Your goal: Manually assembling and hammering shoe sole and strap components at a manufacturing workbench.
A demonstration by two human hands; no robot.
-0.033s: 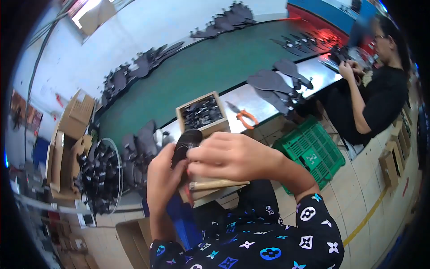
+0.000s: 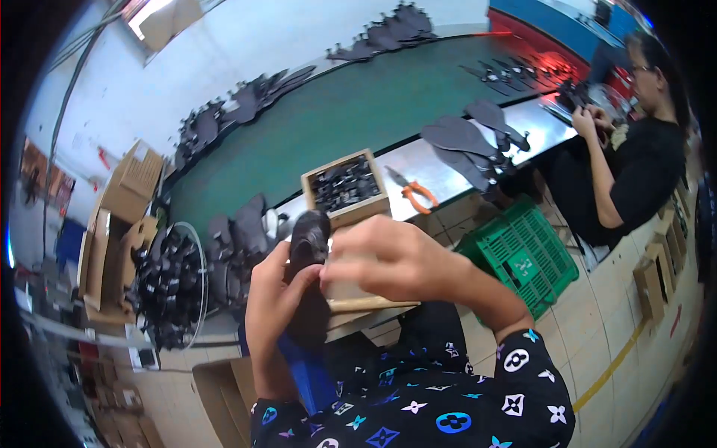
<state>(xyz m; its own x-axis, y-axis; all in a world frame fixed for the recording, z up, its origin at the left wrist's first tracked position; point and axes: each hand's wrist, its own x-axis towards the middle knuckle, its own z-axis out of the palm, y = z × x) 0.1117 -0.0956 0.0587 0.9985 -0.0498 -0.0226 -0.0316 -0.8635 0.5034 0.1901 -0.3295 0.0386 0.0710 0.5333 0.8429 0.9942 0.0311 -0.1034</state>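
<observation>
My left hand point(image 2: 272, 299) is wrapped round a dark sandal point(image 2: 310, 225), thumb across its face, and holds it upright over the near edge of the bench. Close against the sandal's right side is my right hand point(image 2: 388, 257), fingers curled in and blurred by motion. What its fingertips pinch, if anything, cannot be made out. Below the right hand a light wooden stick point(image 2: 373, 304) lies across a board. Just beyond the hands stands a wooden box point(image 2: 347, 216) of small black parts. Pliers with orange handles point(image 2: 418, 198) lie to its right.
Dark sandals point(image 2: 463, 142) lie on the green-topped bench point(image 2: 314, 119), more along its back edge. To the left are a round container point(image 2: 203, 276) of black parts and cardboard boxes point(image 2: 134, 179). A green crate point(image 2: 523, 257) stands right, near a seated co-worker point(image 2: 635, 157).
The sandal and my left hand have shifted slightly, and my right hand has lifted a little. The red piece seen below the hands before no longer shows. The whole view has moved slightly.
</observation>
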